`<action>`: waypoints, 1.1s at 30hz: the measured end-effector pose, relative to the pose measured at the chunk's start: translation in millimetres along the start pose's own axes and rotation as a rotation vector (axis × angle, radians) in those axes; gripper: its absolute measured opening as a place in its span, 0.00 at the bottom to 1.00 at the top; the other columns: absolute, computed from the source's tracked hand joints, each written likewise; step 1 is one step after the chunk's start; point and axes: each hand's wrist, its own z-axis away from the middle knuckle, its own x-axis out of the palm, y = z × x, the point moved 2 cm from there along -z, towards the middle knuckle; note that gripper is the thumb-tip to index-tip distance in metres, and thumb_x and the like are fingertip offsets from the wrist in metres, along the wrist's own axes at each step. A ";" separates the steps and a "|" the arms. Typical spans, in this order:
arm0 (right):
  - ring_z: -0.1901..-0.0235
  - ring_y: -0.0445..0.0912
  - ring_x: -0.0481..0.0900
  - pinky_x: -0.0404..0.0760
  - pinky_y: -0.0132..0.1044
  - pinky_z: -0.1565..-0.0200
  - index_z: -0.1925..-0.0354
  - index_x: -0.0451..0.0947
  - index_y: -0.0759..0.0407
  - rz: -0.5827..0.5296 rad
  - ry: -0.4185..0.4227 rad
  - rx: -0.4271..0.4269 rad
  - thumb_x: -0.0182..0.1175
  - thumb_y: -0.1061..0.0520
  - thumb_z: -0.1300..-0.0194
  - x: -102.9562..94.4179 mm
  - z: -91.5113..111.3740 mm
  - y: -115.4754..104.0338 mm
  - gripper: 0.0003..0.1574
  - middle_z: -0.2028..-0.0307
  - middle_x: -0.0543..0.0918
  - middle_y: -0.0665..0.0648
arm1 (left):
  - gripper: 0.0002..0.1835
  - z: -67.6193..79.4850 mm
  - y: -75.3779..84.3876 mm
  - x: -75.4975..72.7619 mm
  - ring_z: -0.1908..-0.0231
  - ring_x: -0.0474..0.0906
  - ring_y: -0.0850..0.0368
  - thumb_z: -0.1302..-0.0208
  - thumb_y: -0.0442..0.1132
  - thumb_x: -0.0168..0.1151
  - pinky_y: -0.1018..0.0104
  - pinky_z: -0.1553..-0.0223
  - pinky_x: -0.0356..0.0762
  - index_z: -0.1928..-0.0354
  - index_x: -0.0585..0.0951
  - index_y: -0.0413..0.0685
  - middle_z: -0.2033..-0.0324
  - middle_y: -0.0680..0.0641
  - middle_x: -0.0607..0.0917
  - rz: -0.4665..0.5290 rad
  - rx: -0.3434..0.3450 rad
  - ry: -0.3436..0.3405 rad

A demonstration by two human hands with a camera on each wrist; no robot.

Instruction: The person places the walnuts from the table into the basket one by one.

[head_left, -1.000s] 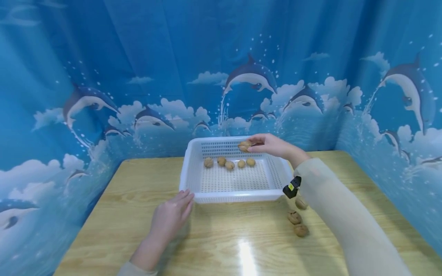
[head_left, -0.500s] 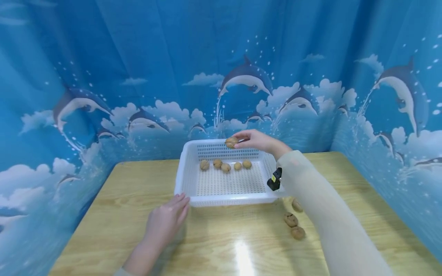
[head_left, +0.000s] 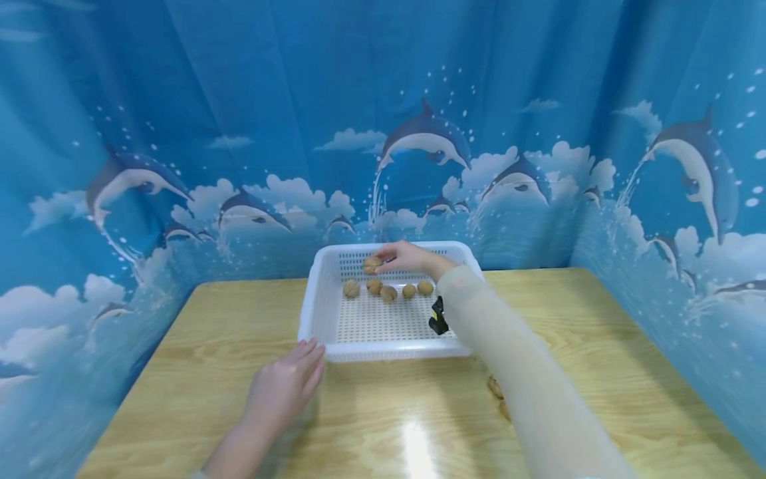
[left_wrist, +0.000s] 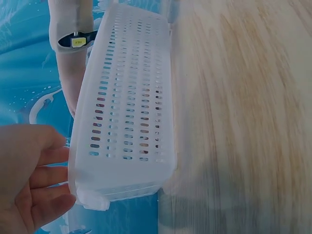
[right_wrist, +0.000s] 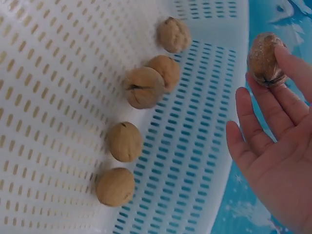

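Observation:
Between thumb and fingertips my right hand (head_left: 408,258) pinches a walnut (right_wrist: 266,59), held over the back left part of a white plastic basket (head_left: 383,348). Inside the basket several walnuts form a rough row toward the back wall, among them a cracked walnut (right_wrist: 145,87) and a smooth round one (right_wrist: 115,187). My left hand (head_left: 283,384) touches the basket's front left corner; in the left wrist view its fingers (left_wrist: 48,176) reach to the rim, with no clear grip to be seen.
On the wooden table (head_left: 239,319), right of the basket, a walnut (head_left: 495,386) lies partly hidden by my right sleeve (head_left: 514,359), with another beside it. A blue dolphin curtain (head_left: 335,120) hangs behind the table.
My right hand has carried its walnut leftward along the back of the basket and a little lower. The left hand keeps its place at the corner. The view has shifted slightly.

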 end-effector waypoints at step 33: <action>0.48 0.47 0.74 0.75 0.42 0.45 0.42 0.73 0.57 0.302 -0.100 0.021 0.62 0.48 0.39 57.4 -35.6 -13.8 0.29 0.48 0.79 0.54 | 0.26 5.6 1.2 -1.8 0.53 0.80 0.45 0.55 0.40 0.73 0.53 0.66 0.83 0.50 0.81 0.42 0.48 0.40 0.80 -0.016 -0.020 -0.124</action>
